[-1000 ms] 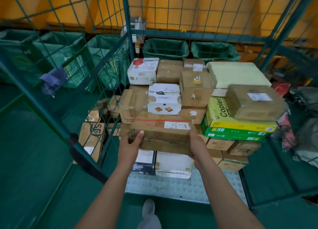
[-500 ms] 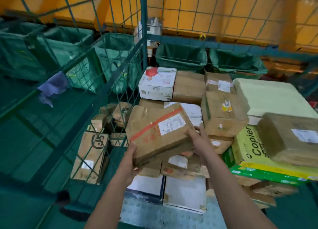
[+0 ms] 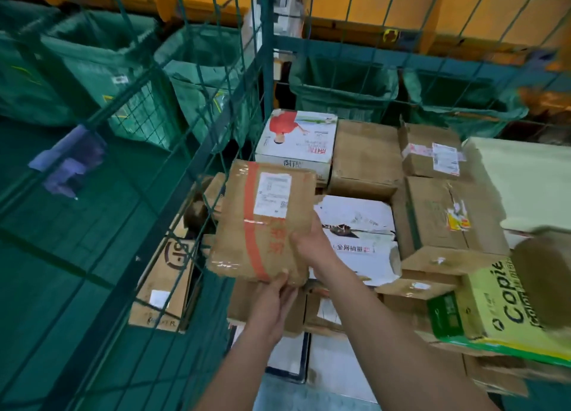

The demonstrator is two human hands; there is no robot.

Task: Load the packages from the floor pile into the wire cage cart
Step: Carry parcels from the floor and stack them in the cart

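Holding the brown box [image 3: 262,222] with both hands inside the wire cage cart [image 3: 197,169], over the stack's left edge, about 10 o'clock from picture centre. Left hand [image 3: 273,302] grips the near bottom edge, fingers curled round it. Right hand [image 3: 312,243] presses on the right side, thumb over the top face, fingers hidden behind.

My read: I'm placing it in the left column, tight to the side mesh. I'd lower it flat, label up, red tape running away from me, and butt it against the white printed box [image 3: 298,141] at 12 o'clock. The gap to the mesh at 9 o'clock looks narrow, so knuckles may catch. The white box [image 3: 355,237] at 3 o'clock sits just beside; don't drag its torn flap.

Stack is uneven: mixed cartons, copier-paper case [image 3: 494,305] at 4 o'clock. Cart deck is pale studded plate at 6 o'clock. Beyond the mesh: green floor, green tote bags [image 3: 102,58] at 10–12 o'clock, orange wall behind.
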